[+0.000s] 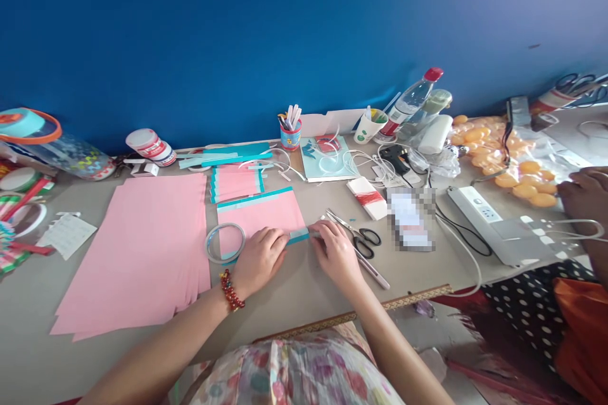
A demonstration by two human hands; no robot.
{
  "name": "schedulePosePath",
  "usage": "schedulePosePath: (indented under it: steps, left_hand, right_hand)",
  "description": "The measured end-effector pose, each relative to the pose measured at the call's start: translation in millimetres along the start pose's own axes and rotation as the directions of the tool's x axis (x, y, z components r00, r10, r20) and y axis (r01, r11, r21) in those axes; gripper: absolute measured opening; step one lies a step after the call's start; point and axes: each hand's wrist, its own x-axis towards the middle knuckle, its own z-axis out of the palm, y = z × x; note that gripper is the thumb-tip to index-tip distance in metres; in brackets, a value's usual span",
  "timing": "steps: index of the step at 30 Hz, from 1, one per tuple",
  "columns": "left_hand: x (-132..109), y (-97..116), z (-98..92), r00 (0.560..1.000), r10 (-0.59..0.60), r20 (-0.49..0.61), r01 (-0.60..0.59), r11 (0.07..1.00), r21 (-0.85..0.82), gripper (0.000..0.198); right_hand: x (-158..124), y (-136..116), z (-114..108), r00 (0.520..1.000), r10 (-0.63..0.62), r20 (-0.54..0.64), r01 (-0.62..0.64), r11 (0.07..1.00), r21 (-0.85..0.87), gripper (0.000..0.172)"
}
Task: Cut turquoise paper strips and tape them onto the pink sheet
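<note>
A small pink card (266, 212) with teal strips along its far and near edges lies on the grey table (304, 291). My left hand (259, 259), with a red bead bracelet at the wrist, rests curled on the card's near edge. My right hand (335, 250) is curled at the card's right corner. Both hands pinch the teal strip (298, 236) between them. A roll of clear tape (225, 243) lies just left of my left hand, partly on the card.
A stack of big pink sheets (137, 247) lies to the left. Scissors (361, 234) and a pen (373, 270) lie right of my right hand. Farther back are more trimmed pink cards (236, 182), a pen cup (290, 133), a bottle (411, 100) and a power strip (479, 209). Another person's hand (586, 193) is at the right.
</note>
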Motion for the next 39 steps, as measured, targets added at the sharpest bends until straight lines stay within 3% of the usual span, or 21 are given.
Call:
schedulePosePath:
  steps: [7, 17, 30, 39]
  left_hand:
    - [1.2, 1.5, -0.2, 1.0, 0.006, 0.03, -0.008, 0.998, 0.055, 0.037]
    - [1.8, 3.5, 1.3, 0.997, 0.026, 0.077, -0.037, 0.987, 0.155, 0.034]
    - [0.9, 5.8, 0.5, 0.997, 0.035, 0.075, -0.047, 0.985, 0.166, 0.038]
    - [-0.2, 6.6, 1.0, 0.996, 0.021, 0.089, -0.037, 0.982, 0.186, 0.045]
  right_hand:
    - [2.1, 0.7, 1.7, 1.0, -0.011, -0.003, 0.011, 1.0, -0.011, 0.023]
    - [1.2, 2.7, 1.5, 0.999, -0.009, -0.032, 0.009, 1.0, 0.008, 0.026]
    - [-0.6, 2.3, -0.9, 0.999, -0.052, -0.011, 0.053, 0.998, 0.027, 0.039]
    - [-7.7, 1.9, 0.7, 0.976, -0.137, 0.169, 0.168, 0.968, -0.188, 0.053]
